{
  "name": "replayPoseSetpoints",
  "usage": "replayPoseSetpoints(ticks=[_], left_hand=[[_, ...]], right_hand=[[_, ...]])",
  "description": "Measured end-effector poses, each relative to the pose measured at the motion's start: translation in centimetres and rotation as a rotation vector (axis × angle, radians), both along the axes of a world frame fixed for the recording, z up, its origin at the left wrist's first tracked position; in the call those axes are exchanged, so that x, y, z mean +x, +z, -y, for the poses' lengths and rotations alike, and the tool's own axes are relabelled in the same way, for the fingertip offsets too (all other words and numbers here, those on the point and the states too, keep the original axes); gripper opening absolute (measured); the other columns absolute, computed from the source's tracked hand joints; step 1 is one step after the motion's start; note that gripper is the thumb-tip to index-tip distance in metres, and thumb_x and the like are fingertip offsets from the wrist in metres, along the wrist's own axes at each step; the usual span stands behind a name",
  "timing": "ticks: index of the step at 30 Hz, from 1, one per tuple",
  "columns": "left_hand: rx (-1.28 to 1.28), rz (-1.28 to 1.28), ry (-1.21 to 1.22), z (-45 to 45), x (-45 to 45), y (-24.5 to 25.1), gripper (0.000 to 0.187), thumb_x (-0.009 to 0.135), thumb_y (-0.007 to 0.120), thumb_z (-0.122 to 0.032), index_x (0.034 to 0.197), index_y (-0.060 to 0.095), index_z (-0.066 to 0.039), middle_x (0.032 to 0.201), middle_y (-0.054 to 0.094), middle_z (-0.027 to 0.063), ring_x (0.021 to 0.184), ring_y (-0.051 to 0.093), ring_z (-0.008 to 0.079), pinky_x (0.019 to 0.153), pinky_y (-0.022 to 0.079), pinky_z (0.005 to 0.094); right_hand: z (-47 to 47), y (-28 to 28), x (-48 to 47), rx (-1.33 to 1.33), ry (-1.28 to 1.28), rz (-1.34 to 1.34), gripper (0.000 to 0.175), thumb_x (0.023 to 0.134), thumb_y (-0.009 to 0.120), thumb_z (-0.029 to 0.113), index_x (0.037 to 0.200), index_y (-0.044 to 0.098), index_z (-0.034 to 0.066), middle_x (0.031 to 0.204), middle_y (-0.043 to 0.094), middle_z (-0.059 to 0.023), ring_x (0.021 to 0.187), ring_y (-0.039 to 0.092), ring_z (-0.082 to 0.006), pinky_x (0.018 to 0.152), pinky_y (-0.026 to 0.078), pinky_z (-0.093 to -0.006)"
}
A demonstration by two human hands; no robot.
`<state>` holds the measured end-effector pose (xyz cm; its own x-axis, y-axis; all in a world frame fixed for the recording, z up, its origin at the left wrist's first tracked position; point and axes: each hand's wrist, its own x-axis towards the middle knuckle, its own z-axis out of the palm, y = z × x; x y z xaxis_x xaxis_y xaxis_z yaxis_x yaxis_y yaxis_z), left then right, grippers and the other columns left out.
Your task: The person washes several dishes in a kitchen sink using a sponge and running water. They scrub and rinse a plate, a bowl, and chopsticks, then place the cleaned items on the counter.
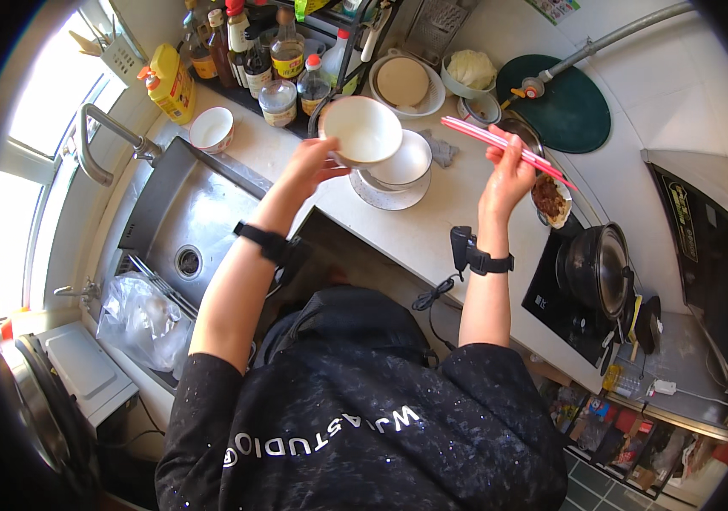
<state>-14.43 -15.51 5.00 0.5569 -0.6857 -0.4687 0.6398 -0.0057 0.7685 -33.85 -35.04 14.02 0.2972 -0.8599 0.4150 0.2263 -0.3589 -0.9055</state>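
My left hand [313, 165] grips the rim of a white bowl [364, 131] and holds it tilted above the counter, its inside facing up towards me. Just behind and below it, another white bowl [407, 160] rests on a speckled plate [396, 199]. In my right hand [509, 167] is a pair of pink-and-white chopsticks [485, 136], lying crosswise over the right part of the counter. A dish of brown food [550, 199] stands just beyond that hand, partly hidden by the chopsticks.
A steel sink [211, 211] with a tap [92, 147] lies left, near a small bowl [212, 129]. Several sauce bottles [287, 54] stand behind. A colander [428, 105], a cabbage [472, 69] and a grey cloth [440, 150] are further back. A lidded pot [600, 268] sits on the hob [549, 306].
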Motion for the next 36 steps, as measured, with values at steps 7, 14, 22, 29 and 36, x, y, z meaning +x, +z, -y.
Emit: replayPoseSetpoints(ticks=[7, 14, 22, 29, 36], left_hand=[[0.307, 0.215, -0.129, 7.6, -1.6, -2.0, 0.025, 0.073, 0.064, -0.011, 0.085, 0.057, 0.010, 0.084, 0.058, 0.0135, 0.072, 0.063, 0.0260, 0.056, 0.060, 0.0365], [0.490, 0.377, -0.143, 7.8, -0.7, -4.4, 0.039, 0.074, 0.072, -0.017, 0.102, 0.055, 0.005, 0.090, 0.061, 0.0148, 0.078, 0.064, 0.0256, 0.054, 0.059, 0.0349], [0.253, 0.077, 0.211, -5.3, 3.7, -6.2, 0.027, 0.082, 0.063, -0.014, 0.104, 0.056, 0.000, 0.093, 0.060, 0.0099, 0.086, 0.061, 0.0198, 0.066, 0.057, 0.0356], [0.264, 0.059, 1.249, -24.2, 9.5, -6.0, 0.018, 0.086, 0.047, -0.006, 0.102, 0.055, -0.008, 0.090, 0.060, 0.0056, 0.073, 0.057, 0.0145, 0.057, 0.051, 0.0303], [0.210, -0.022, 1.323, -30.8, 9.6, -3.9, 0.019, 0.086, 0.046, -0.004, 0.103, 0.055, -0.009, 0.093, 0.060, 0.0051, 0.076, 0.057, 0.0121, 0.060, 0.050, 0.0276]], right_hand=[[1.0, -0.8, -1.3, 0.022, 0.053, -0.060, 0.027, 0.096, 0.045, 0.021, 0.094, 0.060, -0.0014, 0.094, 0.067, -0.0112, 0.063, 0.052, -0.0058, 0.059, 0.044, -0.0193], [-1.5, -0.9, 3.0, 0.049, 0.267, -0.080, 0.024, 0.097, 0.043, 0.016, 0.096, 0.058, -0.0023, 0.096, 0.066, -0.0126, 0.063, 0.052, -0.0060, 0.058, 0.045, -0.0197], [-12.8, -2.2, 11.9, 0.174, 0.620, -0.228, 0.021, 0.096, 0.046, 0.016, 0.095, 0.056, -0.0017, 0.094, 0.066, -0.0096, 0.062, 0.052, -0.0062, 0.058, 0.046, -0.0204], [-20.9, -5.4, 20.2, 0.655, 1.040, 0.162, 0.025, 0.096, 0.048, 0.023, 0.094, 0.059, -0.0001, 0.093, 0.066, -0.0123, 0.063, 0.054, -0.0063, 0.059, 0.046, -0.0186], [-28.0, -10.8, 24.3, 0.308, 1.087, -0.236, 0.025, 0.095, 0.048, 0.021, 0.088, 0.059, -0.0005, 0.089, 0.066, -0.0148, 0.061, 0.055, -0.0067, 0.055, 0.047, -0.0172]])
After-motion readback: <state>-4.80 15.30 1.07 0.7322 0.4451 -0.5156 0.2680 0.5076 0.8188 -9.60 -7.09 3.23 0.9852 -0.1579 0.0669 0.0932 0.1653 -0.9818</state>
